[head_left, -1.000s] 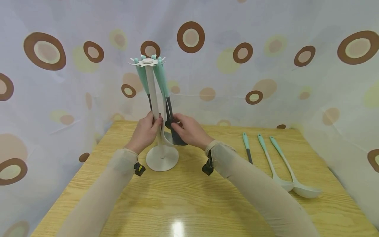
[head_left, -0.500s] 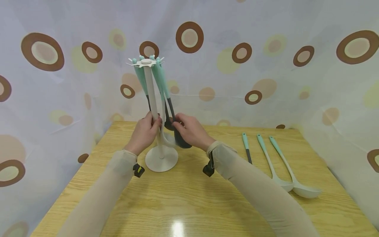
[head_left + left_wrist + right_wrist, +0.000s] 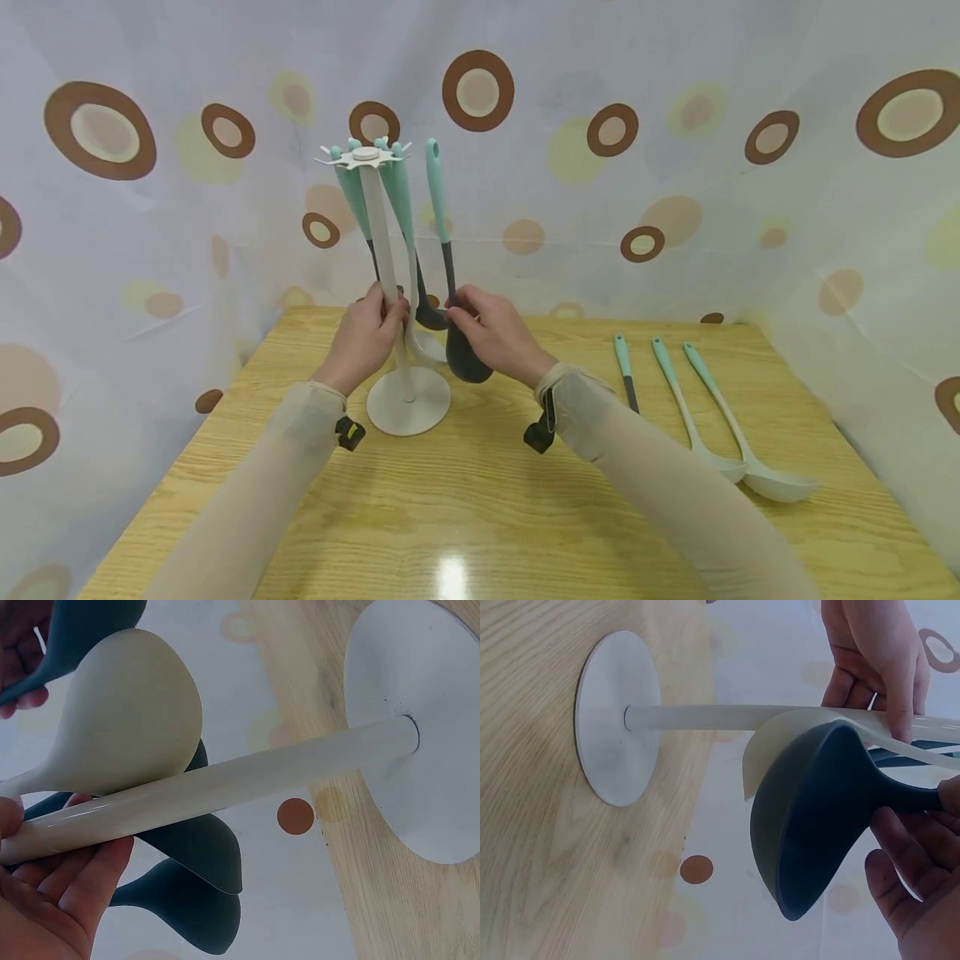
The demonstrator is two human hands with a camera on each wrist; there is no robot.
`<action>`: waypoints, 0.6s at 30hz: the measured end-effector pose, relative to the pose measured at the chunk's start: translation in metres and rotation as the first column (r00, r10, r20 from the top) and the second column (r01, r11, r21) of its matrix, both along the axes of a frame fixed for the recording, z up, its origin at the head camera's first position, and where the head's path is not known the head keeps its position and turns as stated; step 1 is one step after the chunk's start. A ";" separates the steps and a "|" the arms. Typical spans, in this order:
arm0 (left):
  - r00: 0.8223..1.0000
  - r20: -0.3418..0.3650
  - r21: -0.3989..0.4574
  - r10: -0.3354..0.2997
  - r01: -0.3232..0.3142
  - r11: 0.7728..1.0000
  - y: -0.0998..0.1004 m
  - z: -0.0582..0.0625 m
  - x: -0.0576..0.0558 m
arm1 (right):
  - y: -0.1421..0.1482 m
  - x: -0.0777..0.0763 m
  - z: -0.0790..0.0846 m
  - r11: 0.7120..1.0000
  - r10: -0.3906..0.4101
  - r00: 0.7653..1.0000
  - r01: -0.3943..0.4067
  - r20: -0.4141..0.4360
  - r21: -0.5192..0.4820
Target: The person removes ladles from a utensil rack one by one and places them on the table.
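Observation:
A white utensil stand (image 3: 384,242) with a round base (image 3: 408,414) and a hooked top rises at centre left. My left hand (image 3: 362,333) grips its pole, fingers wrapped round it in the left wrist view. In my right hand (image 3: 501,332) is a dark ladle (image 3: 810,817) with a mint handle (image 3: 437,192), pinched at its neck. That handle's top stands apart from the hooks, to their right. Several mint-handled utensils still hang there, among them a cream ladle (image 3: 139,712) and dark ones (image 3: 191,900) partly hidden behind the pole.
On the table's right side lie a dark-necked utensil (image 3: 625,371), its lower end hidden by my right sleeve, and two pale ladles (image 3: 678,400) (image 3: 776,483) with mint handles. A patterned cloth (image 3: 540,200) hangs behind and along both sides of the wooden table (image 3: 450,475).
My right hand has moved slightly right with the dark ladle. The ladle's handle has come off the stand's hooks. My left hand keeps its hold on the pole.

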State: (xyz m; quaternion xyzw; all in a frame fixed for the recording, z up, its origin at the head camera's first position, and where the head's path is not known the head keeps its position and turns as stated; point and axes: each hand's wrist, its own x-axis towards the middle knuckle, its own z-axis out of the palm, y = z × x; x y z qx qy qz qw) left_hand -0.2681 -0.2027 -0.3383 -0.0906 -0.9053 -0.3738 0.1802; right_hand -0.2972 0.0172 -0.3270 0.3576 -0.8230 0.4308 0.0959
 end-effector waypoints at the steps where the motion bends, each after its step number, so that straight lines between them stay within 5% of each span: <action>1: 1.000 -0.001 0.000 -0.001 0.001 1.000 0.000 0.000 0.000 | 0.003 0.001 0.000 1.000 -0.002 1.000 0.002 0.006 -0.004; 18: 1.000 0.015 0.007 0.005 -0.006 1.000 0.001 0.001 0.003 | 0.065 0.008 -0.008 0.999 -0.039 0.997 0.037 0.063 0.037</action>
